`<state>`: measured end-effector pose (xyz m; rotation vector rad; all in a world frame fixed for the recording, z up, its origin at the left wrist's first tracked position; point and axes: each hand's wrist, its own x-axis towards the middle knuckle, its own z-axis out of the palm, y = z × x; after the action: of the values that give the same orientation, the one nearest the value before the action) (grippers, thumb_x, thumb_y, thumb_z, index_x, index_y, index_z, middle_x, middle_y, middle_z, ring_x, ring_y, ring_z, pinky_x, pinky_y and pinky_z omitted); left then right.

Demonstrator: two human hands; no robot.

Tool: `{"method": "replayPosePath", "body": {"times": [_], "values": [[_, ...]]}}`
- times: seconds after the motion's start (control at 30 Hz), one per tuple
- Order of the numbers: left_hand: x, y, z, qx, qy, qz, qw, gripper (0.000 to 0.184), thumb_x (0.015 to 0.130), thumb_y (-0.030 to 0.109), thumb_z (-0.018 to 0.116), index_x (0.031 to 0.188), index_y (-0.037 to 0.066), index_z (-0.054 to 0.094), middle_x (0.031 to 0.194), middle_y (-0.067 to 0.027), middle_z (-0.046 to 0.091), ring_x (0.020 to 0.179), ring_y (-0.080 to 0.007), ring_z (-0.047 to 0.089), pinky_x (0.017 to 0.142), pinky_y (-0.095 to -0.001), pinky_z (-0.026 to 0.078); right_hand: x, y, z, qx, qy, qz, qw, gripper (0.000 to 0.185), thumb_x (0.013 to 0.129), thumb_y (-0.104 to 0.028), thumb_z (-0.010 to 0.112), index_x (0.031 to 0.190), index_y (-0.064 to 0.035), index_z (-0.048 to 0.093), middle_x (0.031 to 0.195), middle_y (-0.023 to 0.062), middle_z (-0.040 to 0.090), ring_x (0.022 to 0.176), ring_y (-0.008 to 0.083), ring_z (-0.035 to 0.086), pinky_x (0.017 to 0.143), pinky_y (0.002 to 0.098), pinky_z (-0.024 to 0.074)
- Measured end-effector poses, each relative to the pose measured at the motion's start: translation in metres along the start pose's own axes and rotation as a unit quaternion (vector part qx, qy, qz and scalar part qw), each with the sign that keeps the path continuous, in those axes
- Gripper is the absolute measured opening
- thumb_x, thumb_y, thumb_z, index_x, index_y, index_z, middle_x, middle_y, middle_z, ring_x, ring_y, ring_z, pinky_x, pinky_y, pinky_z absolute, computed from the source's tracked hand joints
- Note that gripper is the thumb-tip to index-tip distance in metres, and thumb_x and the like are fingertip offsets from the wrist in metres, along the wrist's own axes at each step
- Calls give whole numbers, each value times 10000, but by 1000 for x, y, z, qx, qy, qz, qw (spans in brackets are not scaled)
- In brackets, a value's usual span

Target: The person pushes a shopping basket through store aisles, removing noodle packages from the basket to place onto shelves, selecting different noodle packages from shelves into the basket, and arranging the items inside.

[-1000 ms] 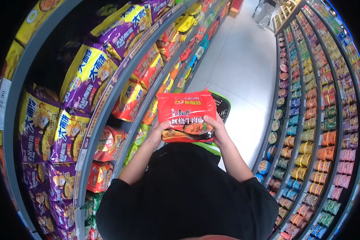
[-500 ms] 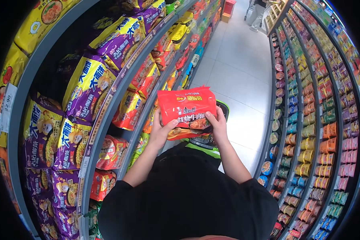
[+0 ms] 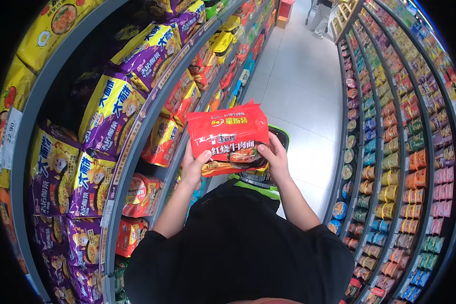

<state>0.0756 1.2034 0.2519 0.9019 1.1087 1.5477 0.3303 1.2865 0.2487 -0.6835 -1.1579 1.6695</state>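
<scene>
A red multipack of instant noodles (image 3: 229,134) is held up in front of my chest, its printed front facing me with the lettering upside down. My left hand (image 3: 193,164) grips its left end, with the thumb on the front face. Around the right end, my right hand (image 3: 273,155) is closed with its thumb near the bowl picture. The fingers behind the pack are hidden. Partly covered by the pack and my arms, a green and black shopping basket (image 3: 261,182) shows below and behind it.
On the left, a shelf holds purple and yellow noodle packs (image 3: 106,114), with red packs (image 3: 159,139) lower down. Cup noodles and packets fill the right shelf (image 3: 390,182). Along the tiled aisle (image 3: 294,76), a person in light trousers (image 3: 320,21) stands beside a cart at the far end.
Both hands have shifted the noodle pack slightly left and tilted it, so its right end sits higher. The distant person appears a little further left.
</scene>
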Motion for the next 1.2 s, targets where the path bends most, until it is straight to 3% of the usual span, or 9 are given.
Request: {"method": "replayPosePath", "body": {"times": [0.37,0.5,0.7,0.83,0.9,0.97,1.03,1.1,1.2], "values": [[-2,10,-2,-12,25,31,999,817,927,376,687,1567,-25,376,1501,-162,531,1375,-257,524,1184,-411,379,-6,-29,14,-1,-58,-26,998,682,1004,-116,700,1580,68,386,1496,150,572,1388,214,545,1185,371,397],[1,13,-3,1,20,53,998,807,922,348,714,1554,-21,375,1468,-170,546,1353,-255,535,1171,-407,391,0,-26,18,-9,-50,-32,998,636,986,-123,715,1532,51,439,1433,127,604,1339,197,572,1164,360,409],[-3,7,3,-23,112,43,992,740,939,304,735,1507,-6,377,1409,-173,564,1307,-246,555,1153,-404,411,12,-22,16,3,-51,2,999,552,1026,-235,648,1484,31,490,1364,112,639,1316,191,570,1134,343,410],[-4,13,-1,-55,94,24,994,716,962,288,719,1522,-7,384,1406,-160,575,1302,-237,568,1149,-404,422,20,-17,17,-5,-41,35,999,539,1051,-348,605,1446,13,539,1359,109,643,1277,191,582,1136,349,400],[-9,12,-4,-40,99,33,994,745,964,299,731,1545,-22,392,1446,-169,562,1332,-231,559,1145,-404,428,24,-11,23,6,-2,39,999,536,1063,-365,604,1435,15,544,1343,109,651,1275,189,582,1131,353,406],[-20,33,16,127,42,36,990,824,931,355,775,1553,-44,410,1491,-227,531,1365,-300,554,1153,-411,422,33,7,23,24,11,39,999,530,1076,-391,598,1427,4,553,1351,117,659,1287,213,591,1141,369,419],[-25,46,35,454,72,262,849,932,841,409,826,1569,-8,422,1534,-241,510,1414,-389,518,1162,-501,419,47,24,20,223,65,121,965,524,1087,-402,583,1446,-22,549,1408,124,646,1319,254,595,1141,393,451],[-37,57,61,541,84,335,767,985,763,496,869,1535,6,502,1553,-262,498,1436,-414,490,1151,-523,399,46,18,40,237,56,138,960,587,1095,-479,531,1505,-60,501,1477,136,592,1359,293,578,1153,459,466],[-45,40,97,590,-18,445,674,661,875,447,784,1378,37,661,1447,-215,613,1376,-342,561,1135,-485,407,41,15,63,254,23,156,954,590,1097,-482,520,1509,-61,498,1482,136,590,1362,295,576,1156,463,464]]}}
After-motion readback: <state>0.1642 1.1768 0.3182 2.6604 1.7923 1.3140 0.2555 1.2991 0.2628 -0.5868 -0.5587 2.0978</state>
